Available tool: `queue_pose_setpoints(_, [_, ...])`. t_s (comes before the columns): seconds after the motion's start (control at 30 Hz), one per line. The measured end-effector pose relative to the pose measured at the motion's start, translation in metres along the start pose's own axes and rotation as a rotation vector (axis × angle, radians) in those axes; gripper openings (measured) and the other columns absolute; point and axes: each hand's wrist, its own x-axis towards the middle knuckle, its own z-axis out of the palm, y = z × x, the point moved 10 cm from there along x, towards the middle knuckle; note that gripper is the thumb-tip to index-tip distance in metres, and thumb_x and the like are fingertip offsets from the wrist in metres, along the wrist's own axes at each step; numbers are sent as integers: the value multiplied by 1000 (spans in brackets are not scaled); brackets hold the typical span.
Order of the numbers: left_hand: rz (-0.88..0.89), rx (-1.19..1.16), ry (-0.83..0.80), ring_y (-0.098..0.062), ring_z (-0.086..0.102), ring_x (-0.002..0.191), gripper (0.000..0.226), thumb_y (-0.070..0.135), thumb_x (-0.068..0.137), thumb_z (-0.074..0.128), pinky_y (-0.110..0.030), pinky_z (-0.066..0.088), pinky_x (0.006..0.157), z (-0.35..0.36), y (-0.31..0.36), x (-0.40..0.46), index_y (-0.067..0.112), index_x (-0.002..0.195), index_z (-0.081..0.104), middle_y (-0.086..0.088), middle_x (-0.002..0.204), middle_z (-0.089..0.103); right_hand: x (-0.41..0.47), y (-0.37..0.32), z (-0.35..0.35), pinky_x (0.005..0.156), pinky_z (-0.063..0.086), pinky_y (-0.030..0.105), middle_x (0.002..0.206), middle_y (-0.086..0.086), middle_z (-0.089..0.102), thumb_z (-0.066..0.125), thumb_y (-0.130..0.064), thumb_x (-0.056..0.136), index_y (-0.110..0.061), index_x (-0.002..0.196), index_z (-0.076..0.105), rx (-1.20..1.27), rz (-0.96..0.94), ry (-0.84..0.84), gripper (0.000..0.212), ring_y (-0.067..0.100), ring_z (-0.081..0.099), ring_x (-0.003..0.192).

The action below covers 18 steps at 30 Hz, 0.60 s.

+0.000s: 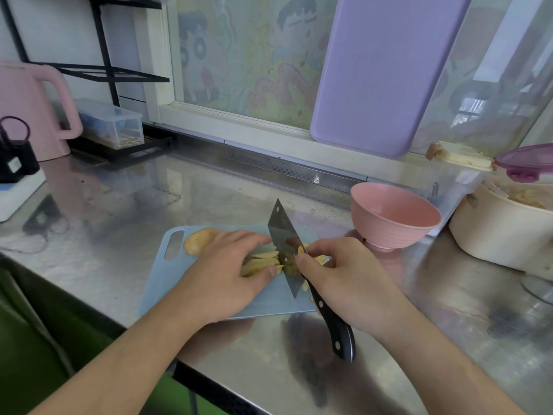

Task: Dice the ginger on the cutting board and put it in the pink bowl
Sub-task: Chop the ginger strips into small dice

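Stainless-steel bench, mid-task: on the blue cutting board, the left hand presses flat on ginger strips while the right hand grips the knife, cutting crosswise. A whole ginger piece waits; the pink bowl sits empty.

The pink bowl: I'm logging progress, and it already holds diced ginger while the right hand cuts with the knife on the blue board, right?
Not quite. The head view shows the pink bowl holding no ginger; the ginger is on the blue board, where the right hand cuts with the knife.
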Motion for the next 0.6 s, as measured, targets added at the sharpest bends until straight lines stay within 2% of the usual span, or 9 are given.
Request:
queue_pose_setpoints(0.13, [22,39,-33,-2,36,135,51,50,98,63,-29,31,116,3,3,1,42,147,50,35,132,45,0,-4,-3,60,56,42,64,15,61,61,-36,96,-12,82,71,-7,-33,20,29,24,53,52])
queue_pose_setpoints(0.27, [27,29,-58,-3,34,135,51,50,99,61,-33,31,117,6,2,1,47,148,46,34,136,47,-1,-4,-6,57,53,39,50,6,54,62,-34,97,-12,79,72,-21,-41,21,30,14,49,47])
queue_pose_setpoints(0.37, [47,40,-53,-4,35,133,48,51,99,60,-33,31,115,7,3,1,46,145,49,33,138,52,-1,-5,-6,57,54,41,57,13,61,61,-33,97,-12,81,73,-13,-44,7,29,14,51,48])
queue_pose_setpoints(0.6, [82,56,-29,-1,39,125,41,52,98,60,-31,32,114,6,5,0,41,138,58,31,132,56,-3,-8,-17,57,54,43,59,16,60,61,-32,98,-9,80,72,-10,-50,38,31,24,52,50])
